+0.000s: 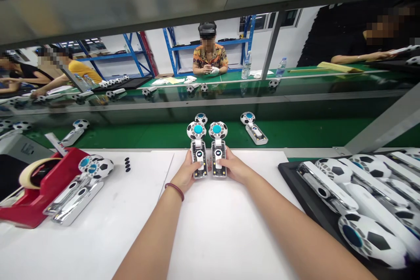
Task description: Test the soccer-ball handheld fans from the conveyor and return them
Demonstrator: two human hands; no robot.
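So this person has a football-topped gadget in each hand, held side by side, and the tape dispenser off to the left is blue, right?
Not quite: the head view shows that the tape dispenser is red. The rest holds: the left hand has one football-topped gadget, with a matching gadget beside it in the right hand.

Lower centre: bare white tabletop (213, 236), open between the forearms. Left of centre: open strip, small black discs (127, 164) at its upper end. Far left: red tape dispenser (49, 192) blocks. Lower right: black tray (292, 179), heaped, blocks. Right: slanting metal post (383, 118) obstructs passage above the tray.
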